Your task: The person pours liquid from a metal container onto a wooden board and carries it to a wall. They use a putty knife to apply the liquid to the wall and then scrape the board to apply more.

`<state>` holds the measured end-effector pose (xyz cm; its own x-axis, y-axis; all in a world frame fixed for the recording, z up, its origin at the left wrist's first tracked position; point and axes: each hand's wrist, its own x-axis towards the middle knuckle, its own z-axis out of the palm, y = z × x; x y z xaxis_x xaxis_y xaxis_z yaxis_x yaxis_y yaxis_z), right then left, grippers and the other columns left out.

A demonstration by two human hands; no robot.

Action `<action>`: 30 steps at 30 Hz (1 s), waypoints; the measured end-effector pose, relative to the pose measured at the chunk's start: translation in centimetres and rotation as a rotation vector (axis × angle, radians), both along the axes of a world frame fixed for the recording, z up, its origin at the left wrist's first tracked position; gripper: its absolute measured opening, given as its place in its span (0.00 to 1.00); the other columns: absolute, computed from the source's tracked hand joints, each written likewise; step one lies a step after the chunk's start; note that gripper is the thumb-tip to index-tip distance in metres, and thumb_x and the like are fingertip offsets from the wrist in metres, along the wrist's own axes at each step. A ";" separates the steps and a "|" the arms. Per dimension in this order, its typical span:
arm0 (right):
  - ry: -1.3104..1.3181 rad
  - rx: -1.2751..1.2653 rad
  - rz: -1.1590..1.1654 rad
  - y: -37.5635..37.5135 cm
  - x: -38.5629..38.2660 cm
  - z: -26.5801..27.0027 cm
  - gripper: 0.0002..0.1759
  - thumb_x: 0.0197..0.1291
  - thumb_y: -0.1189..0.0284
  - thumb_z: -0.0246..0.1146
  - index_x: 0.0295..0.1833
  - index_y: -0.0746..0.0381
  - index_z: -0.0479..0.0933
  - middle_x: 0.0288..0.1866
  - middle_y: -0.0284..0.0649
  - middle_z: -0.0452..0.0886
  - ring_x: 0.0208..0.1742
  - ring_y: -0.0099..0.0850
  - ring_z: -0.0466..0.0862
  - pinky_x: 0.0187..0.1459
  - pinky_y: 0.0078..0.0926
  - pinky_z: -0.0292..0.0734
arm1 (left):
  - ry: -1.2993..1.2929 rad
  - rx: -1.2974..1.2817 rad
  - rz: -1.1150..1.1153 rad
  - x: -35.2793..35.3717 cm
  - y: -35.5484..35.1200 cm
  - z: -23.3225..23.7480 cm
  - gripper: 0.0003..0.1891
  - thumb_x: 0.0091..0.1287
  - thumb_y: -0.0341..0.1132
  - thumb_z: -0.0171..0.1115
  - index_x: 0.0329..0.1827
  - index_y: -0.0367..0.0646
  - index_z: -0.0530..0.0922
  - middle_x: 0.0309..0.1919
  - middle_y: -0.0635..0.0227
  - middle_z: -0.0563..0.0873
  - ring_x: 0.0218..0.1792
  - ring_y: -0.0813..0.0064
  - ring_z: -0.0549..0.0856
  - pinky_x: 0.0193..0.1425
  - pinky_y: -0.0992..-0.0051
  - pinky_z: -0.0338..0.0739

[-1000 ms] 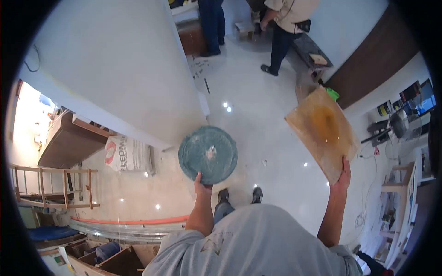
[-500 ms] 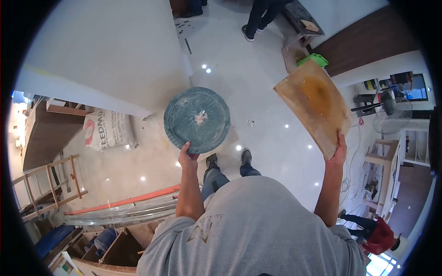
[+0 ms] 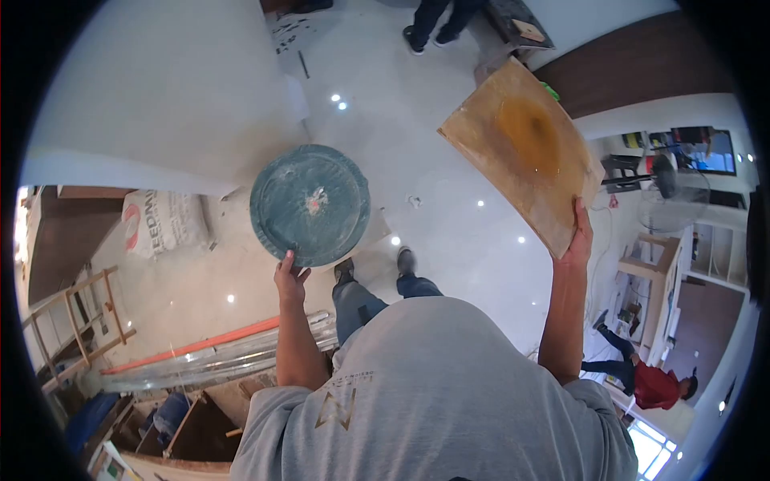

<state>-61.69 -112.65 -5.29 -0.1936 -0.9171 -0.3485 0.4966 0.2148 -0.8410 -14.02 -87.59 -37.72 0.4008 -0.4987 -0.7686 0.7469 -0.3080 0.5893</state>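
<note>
My left hand (image 3: 291,276) grips the near rim of a round, dark green lid-like disc (image 3: 309,207), which has whitish smears and a pale patch at its centre. My right hand (image 3: 577,232) holds the lower corner of a flat tan board (image 3: 513,152); an amber, wet-looking stain spreads over the board's upper face. The thumb of my right hand lies on the board's surface, and the rest of the fingers are partly hidden. The disc and the board are apart, both held up above the pale floor (image 3: 401,152).
A printed sack (image 3: 164,223) lies at the left near a wall. Long pipes (image 3: 216,357) and a wooden cabinet frame (image 3: 200,433) are at lower left. A fan (image 3: 666,176) stands at right. One person (image 3: 654,385) is at lower right, another person's legs (image 3: 433,20) at the top.
Both hands, with the disc and the board, have shifted left in view, and the board is also higher. The floor and surroundings have shifted too. The person in red has changed leg position.
</note>
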 end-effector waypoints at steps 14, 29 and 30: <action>-0.235 0.070 0.241 -6.1 -0.1 -5.2 0.29 0.73 0.66 0.62 0.74 0.63 0.68 0.70 0.47 0.77 0.69 0.46 0.78 0.70 0.51 0.75 | -0.840 0.808 -0.107 -6.3 16.8 -1.2 0.17 0.61 0.30 0.61 0.53 0.32 0.80 0.38 0.44 0.87 0.36 0.49 0.88 0.42 0.57 0.82; -0.072 -0.012 0.138 0.4 4.4 -1.5 0.28 0.74 0.67 0.61 0.75 0.66 0.67 0.72 0.49 0.75 0.70 0.48 0.78 0.69 0.50 0.78 | -0.733 0.121 -1.343 -13.5 16.4 4.6 0.37 0.60 0.33 0.63 0.76 0.37 0.68 0.40 0.41 0.88 0.44 0.41 0.88 0.51 0.51 0.82; -0.086 -0.017 0.172 0.3 4.6 -1.5 0.28 0.74 0.67 0.61 0.74 0.66 0.67 0.72 0.49 0.75 0.70 0.48 0.78 0.69 0.51 0.78 | -0.774 0.124 -1.363 -13.8 16.5 5.0 0.36 0.61 0.35 0.63 0.76 0.37 0.68 0.41 0.41 0.88 0.44 0.40 0.87 0.51 0.51 0.82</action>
<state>-57.10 -112.32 -6.84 -0.0040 -0.9398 -0.3416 0.5236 0.2891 -0.8014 -27.78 -71.09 -32.73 0.0197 -0.7510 -0.6600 -0.5816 -0.5455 0.6034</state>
